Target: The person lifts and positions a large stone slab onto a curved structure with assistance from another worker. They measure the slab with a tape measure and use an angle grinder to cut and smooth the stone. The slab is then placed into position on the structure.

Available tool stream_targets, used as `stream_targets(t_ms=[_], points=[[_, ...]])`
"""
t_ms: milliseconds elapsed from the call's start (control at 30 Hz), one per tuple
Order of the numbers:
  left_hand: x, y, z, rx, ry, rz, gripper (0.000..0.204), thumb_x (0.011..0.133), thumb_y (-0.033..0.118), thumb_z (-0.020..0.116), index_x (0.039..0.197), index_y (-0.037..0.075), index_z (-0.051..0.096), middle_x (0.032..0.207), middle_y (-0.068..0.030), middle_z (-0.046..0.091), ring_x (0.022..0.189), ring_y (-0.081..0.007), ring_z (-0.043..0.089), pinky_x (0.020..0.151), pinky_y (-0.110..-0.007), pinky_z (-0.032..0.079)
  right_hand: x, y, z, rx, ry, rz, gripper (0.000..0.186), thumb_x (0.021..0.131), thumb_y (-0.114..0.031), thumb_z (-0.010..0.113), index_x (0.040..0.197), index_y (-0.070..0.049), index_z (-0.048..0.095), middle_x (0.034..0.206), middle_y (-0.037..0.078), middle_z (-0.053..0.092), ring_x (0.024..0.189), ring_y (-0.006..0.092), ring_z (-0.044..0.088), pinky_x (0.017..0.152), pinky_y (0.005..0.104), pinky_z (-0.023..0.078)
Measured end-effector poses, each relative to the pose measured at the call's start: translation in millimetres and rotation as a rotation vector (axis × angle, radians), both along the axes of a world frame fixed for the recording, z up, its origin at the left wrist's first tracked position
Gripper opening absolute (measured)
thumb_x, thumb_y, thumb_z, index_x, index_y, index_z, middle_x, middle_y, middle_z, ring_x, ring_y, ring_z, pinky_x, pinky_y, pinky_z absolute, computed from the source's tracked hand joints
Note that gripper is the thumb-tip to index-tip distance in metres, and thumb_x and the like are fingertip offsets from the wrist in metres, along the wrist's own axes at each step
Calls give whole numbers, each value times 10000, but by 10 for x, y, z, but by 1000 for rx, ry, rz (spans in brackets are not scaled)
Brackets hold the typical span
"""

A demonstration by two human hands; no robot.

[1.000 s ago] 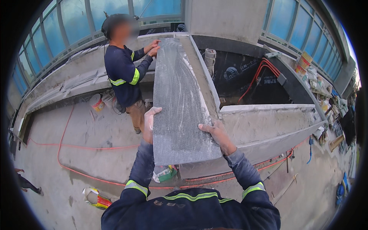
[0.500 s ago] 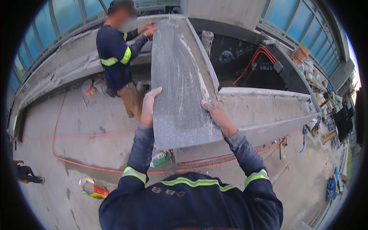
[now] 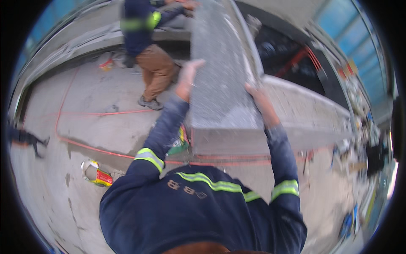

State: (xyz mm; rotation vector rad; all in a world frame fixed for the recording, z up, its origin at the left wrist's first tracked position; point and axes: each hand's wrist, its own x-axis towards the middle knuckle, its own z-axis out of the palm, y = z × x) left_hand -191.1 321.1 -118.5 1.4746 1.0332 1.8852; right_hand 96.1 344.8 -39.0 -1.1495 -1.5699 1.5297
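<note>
My left hand (image 3: 190,76) grips the left long edge of a grey stone slab (image 3: 220,93), its pale, dusty fingers over the rim. My right hand (image 3: 262,99) holds the slab's right edge, thumb on the top face. The slab lies over the mortar-topped ledge (image 3: 302,106), along the arm running away from me; I cannot tell whether it rests fully on it. A co-worker (image 3: 154,70) stands to the left of the slab's far end, hands (image 3: 186,5) at that end. The picture is motion-blurred.
An open cement bag (image 3: 95,173) and orange hoses (image 3: 101,151) lie on the concrete floor. A green bag (image 3: 177,146) sits by the ledge. A dark-lined recess with red pipes (image 3: 313,57) is right of the slab. Another person's legs (image 3: 29,139) show at far left. Materials pile at right.
The slab and both my hands appear higher in the picture and further right, as the view has shifted. The co-worker's head has left the frame. My hands still grip the slab.
</note>
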Motion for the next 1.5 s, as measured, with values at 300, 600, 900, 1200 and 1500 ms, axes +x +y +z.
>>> stream_targets(t_ms=[300, 600, 900, 1200, 1500], points=[[105, 258, 103, -413, -765, -230, 408, 967, 250, 653, 1259, -33, 629, 1184, -154, 694, 981, -292, 691, 938, -405, 517, -23, 3, 16, -44, 57, 96, 623, 985, -355, 689, 1407, 81, 551, 1334, 166, 647, 1199, 269, 627, 1050, 382, 473], [153, 21, 319, -332, -783, -166, 371, 947, 235, 657, 1190, -44, 664, 1127, -165, 686, 1012, -286, 672, 966, -422, 508, -34, 242, 100, 25, 42, 250, 435, 1009, -196, 638, 1324, 96, 568, 1249, 167, 669, 1048, 238, 673, 919, 378, 540], [141, 8, 372, -316, -1010, -382, 407, 954, 220, 603, 1226, -82, 621, 1113, -200, 700, 870, -302, 711, 847, -402, 572, 4, 391, 84, -155, 137, 399, 329, 1010, -191, 672, 1203, 71, 619, 1083, 116, 696, 935, 172, 687, 844, 326, 558], [220, -10, 192, -185, -835, -317, 375, 975, 227, 600, 1223, -48, 659, 1166, -173, 701, 981, -240, 703, 933, -385, 531, -2, 309, 46, -140, 119, 269, 378, 999, -266, 662, 1174, 68, 669, 1106, 140, 724, 928, 212, 707, 881, 337, 558], [552, -1023, 497, -219, -944, -222, 382, 1035, 268, 588, 1303, -1, 629, 1187, -81, 711, 1061, -165, 692, 952, -335, 539, -34, 393, 32, -198, 199, 332, 320, 997, -142, 662, 1252, 42, 603, 1165, 108, 677, 1009, 206, 689, 866, 354, 571]])
